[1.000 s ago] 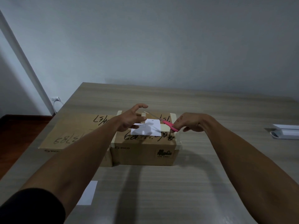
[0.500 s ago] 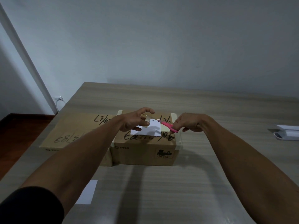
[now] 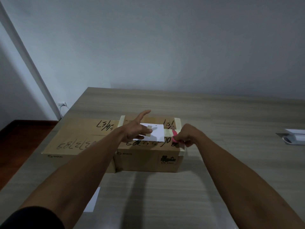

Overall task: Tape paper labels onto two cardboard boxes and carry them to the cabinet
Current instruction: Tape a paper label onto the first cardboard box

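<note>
On the table (image 3: 214,116), two cardboard boxes (image 3: 79,138) (image 3: 148,159), two paper labels (image 3: 155,133) (image 3: 92,202).

A white tray-like object (image 3: 295,138) lies at the wooden table's (image 3: 214,113) right edge, a wall socket (image 3: 62,104) behind

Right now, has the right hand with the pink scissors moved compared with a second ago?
Yes. The right hand has drawn the pink scissors back off the paper label, toward the right-hand box's near right edge.

Wooden table (image 3: 214,116) with two cardboard boxes (image 3: 148,161), loose paper sheet (image 3: 92,202), white object (image 3: 295,138).
</note>
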